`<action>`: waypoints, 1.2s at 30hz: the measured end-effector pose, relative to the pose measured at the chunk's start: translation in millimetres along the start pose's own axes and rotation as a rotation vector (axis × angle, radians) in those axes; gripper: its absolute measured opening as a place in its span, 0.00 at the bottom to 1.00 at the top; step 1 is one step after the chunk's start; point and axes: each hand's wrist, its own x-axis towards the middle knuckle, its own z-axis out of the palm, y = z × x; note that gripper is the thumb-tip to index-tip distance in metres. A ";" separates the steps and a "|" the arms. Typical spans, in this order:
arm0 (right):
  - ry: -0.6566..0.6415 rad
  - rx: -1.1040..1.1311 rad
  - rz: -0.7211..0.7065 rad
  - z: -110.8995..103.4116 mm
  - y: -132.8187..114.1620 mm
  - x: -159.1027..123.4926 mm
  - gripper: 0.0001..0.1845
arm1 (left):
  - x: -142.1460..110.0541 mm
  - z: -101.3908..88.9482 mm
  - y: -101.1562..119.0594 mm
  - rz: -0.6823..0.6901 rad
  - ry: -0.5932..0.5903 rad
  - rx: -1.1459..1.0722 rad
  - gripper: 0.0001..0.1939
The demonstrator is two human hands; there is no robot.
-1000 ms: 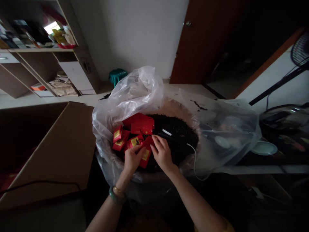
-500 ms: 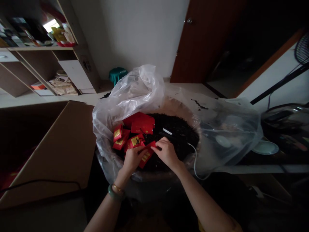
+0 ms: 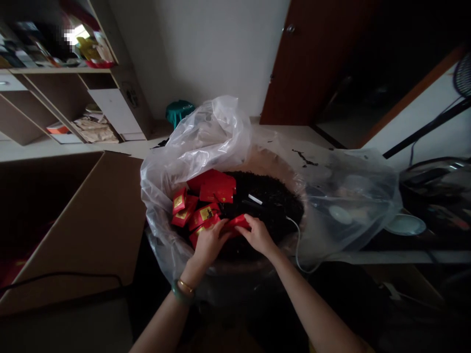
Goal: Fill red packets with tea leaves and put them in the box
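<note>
Between my two hands is a small red packet [image 3: 236, 223], pinched at its ends by the fingers. My left hand [image 3: 209, 242], with bangles at its wrist, is closed on the left end. The right hand [image 3: 259, 236] pinches the right end between thumb and fingers. Beneath them is a plastic-lined round container [image 3: 274, 159] with dark, loose leaf-like material [image 3: 285, 196]. Several red packets with gold labels [image 3: 185, 214] lie on the left of this heap, below larger red packaging [image 3: 218, 188]. A white strip [image 3: 255, 199] lies on a dark object whose outline is unclear.
Clear plastic [image 3: 206, 130] bunches up behind the container and spreads right. An open cardboard box [image 3: 106, 206] stands at left. A white cable [image 3: 299, 245] runs over the container's right edge. A pale dish [image 3: 406, 224] sits at right; shelves [image 3: 62, 70] stand at back left.
Both hands have shifted slightly right with the red packet. It has turned from hanging with its gold-marked face showing to lying more level, narrow and folded-looking between the fingers.
</note>
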 end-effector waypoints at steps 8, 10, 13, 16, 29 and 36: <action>-0.151 0.520 0.164 -2.0 -5.8 -7.0 0.19 | -3.6 4.4 -1.3 0.161 0.074 0.301 0.35; -0.215 0.533 0.213 -2.6 -5.4 -7.2 0.20 | -5.5 7.2 -2.3 0.189 0.035 0.282 0.35; -0.149 0.419 0.227 -3.3 -1.4 -5.0 0.20 | -7.7 10.7 1.4 0.212 -0.033 0.267 0.33; -0.091 0.313 0.201 -3.6 1.9 -3.8 0.21 | -6.1 12.4 7.9 0.159 -0.067 0.284 0.30; -0.296 0.453 0.275 19.3 -2.6 0.6 0.25 | 1.0 -1.0 -8.7 0.143 -0.024 0.313 0.35; -0.263 0.574 0.303 16.3 -10.0 14.1 0.34 | 8.8 0.5 -2.1 0.232 0.142 0.289 0.32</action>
